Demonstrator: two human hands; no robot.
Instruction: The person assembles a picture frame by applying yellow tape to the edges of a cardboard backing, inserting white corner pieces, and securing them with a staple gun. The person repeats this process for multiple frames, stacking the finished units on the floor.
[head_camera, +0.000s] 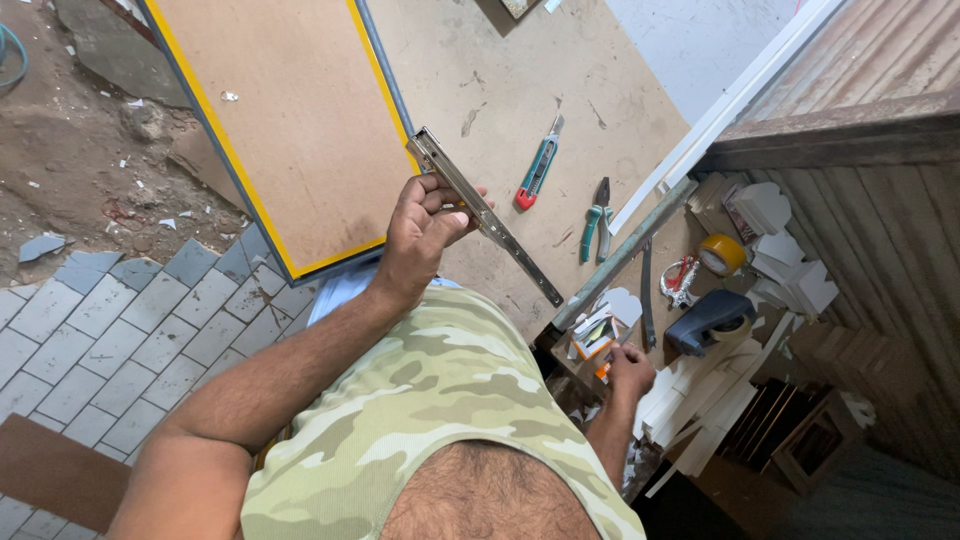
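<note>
Left hand (420, 228) closed round a long metal rail (483, 213) — fingers (445, 215) wrapped near its upper third, the square-ended top jutting up past the knuckles, the thin lower length running down and away beyond the fingertips, held in the air above the hardboard worktop (480, 90). Right hand (630, 372) lower down, fingertips pinched on a small orange item (603, 370) amid white offcuts (690, 395); whether truly gripped or only touched, cannot tell. Likely trouble: held so far off its middle, apt to swing or slip through the palm and strike the board edge; smooth plated steel, little friction; thin stamped edges liable to nick a finger. Beyond the rail's far tip, a utility knife (538, 165) with teal and red body, and pliers (597, 220) with green handles — easily knocked by a swinging end. Nearer the right fingers, a yellow tape roll (722, 254) and a dark blue tape dispenser (708, 318). Matt fibrous hardboard, yellow-edged panel (290, 120), grey glazed tiles (100, 340), some broken.
</note>
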